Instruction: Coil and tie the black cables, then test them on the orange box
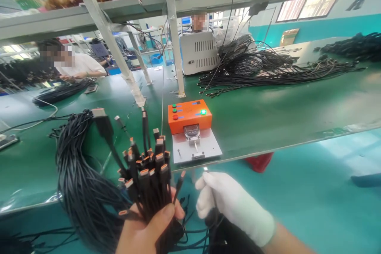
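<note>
My bare left hand (149, 230) is wrapped round a thick bundle of black USB cables (154, 182). Their plugs point upward, many with orange inside the metal mouth. My right hand (235, 202), in a white glove, is closed with thumb and forefinger pinched on a small metallic cable plug (205, 169). It is beside the bundle, just off the bench's front edge. Past both hands stands an orange box (190, 116) with green and red buttons and a lit green light. A small digital gauge (192, 130) sits before it on a metal plate (210, 149).
A long heap of black cables (73, 158) hangs over the green bench (268, 119) at left. More cables (268, 71) lie at the back by a grey vented case (201, 53). White posts (175, 35) hold a shelf. A person (77, 65) sits at far left, another behind the case.
</note>
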`<state>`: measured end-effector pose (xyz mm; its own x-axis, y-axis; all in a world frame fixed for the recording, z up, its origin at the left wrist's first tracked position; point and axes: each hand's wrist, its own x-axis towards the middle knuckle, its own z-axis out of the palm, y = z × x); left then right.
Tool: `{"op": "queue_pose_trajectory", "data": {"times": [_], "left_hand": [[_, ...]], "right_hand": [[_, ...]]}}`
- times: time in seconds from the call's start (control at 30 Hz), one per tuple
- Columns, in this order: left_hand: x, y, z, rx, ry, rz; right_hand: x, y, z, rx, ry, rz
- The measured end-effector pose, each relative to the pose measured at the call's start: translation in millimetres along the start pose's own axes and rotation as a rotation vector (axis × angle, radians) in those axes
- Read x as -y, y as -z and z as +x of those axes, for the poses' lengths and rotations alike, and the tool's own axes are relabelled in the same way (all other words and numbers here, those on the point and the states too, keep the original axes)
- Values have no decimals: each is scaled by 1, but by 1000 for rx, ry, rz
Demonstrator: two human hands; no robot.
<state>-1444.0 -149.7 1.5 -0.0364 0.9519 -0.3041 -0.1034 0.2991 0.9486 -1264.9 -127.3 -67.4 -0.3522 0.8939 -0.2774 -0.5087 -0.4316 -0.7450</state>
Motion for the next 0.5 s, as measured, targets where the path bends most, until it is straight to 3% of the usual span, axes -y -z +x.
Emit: {"op": "queue_pose_trajectory", "data": {"times": [0.1,0.17,0.23,0.27,0.33,0.4,0.5], "left_hand": [[-1,-7,-4,-13,6,-90],[0,-10,-6,-40,8,-114],[1,-13,-7,-68,1,-122],[2,-13,-7,-84,-17,-121],[4,-13,-6,-113,-52,-97],[6,-14,-4,-106,-74,-49],[7,-14,-1,-68,-86,-23]], "right_hand": [[10,23,-21,-167,-132,-336],[24,33,-33,-517,-220,-778],[36,29,-43,-800,-63,-1102],[39,21,-46,-818,79,-1136],[39,-4,-50,-570,344,-1012],[33,-35,-47,-269,487,-824],[21,-67,-34,-212,520,-482]]}}
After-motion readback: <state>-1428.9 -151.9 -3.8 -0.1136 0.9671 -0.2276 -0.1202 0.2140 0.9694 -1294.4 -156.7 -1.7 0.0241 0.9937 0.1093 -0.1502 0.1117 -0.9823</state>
